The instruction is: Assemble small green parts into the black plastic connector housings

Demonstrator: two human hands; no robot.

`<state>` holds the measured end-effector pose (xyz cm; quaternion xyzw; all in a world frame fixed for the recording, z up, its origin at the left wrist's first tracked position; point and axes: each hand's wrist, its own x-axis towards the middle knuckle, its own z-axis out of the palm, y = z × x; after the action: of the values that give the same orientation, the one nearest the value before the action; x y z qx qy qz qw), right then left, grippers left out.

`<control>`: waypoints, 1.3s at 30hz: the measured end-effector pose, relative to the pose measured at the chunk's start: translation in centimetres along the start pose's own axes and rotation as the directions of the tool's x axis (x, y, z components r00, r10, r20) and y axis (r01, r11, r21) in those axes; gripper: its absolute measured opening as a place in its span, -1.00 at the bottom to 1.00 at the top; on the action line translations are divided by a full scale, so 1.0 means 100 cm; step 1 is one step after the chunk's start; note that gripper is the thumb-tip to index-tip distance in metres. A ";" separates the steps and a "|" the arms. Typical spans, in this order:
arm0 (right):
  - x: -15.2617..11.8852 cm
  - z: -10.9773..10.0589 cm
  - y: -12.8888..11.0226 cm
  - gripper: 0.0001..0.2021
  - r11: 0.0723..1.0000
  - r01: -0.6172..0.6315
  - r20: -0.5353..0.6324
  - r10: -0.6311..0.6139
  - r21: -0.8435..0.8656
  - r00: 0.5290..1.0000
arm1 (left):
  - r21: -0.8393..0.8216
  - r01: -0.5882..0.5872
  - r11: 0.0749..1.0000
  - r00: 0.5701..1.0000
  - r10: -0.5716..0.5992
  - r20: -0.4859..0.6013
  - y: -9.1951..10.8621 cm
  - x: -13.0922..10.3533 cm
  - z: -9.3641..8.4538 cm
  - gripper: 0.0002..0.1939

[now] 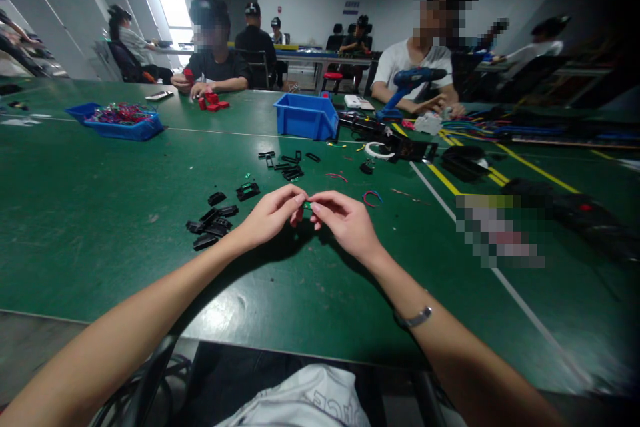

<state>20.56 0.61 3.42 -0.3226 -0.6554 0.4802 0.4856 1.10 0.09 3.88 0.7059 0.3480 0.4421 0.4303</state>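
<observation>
small green piece (308, 206) between hands (275, 210) (347, 222)

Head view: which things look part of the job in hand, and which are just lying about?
Likely the job:
- small green piece, between left hand and right hand
- black plastic parts nearby

Apparently just lying about:
- blue cordless drill
- blue bin

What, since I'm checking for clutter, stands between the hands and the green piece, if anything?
Nothing visible: the left hand and right hand both touch the green piece. The pile of black parts lies to their left.
</observation>
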 end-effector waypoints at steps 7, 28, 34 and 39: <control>0.001 0.000 0.002 -0.78 1.000 -0.007 -0.018 0.007 0.000 1.000 | 0.208 0.032 0.978 0.997 -0.017 -0.072 0.001 -0.002 0.002 -0.55; 0.001 0.002 0.001 -0.78 1.000 0.004 -0.019 -0.004 -0.030 1.000 | 0.166 0.052 0.985 0.995 -0.036 -0.095 -0.006 -0.004 0.013 -0.55; 0.001 0.003 0.001 -0.76 1.000 0.003 -0.027 -0.004 -0.021 1.000 | 0.136 0.055 0.989 0.993 -0.040 -0.108 -0.007 -0.005 0.014 -0.57; 0.001 0.003 0.000 -0.79 0.999 0.031 -0.025 -0.032 -0.024 0.999 | 0.119 0.050 0.992 0.992 -0.035 -0.125 -0.007 -0.006 0.015 -0.57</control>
<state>20.21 0.60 3.48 -0.3241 -0.6597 0.4605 0.4977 2.16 -0.63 2.68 0.6948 0.4151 0.4532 0.3736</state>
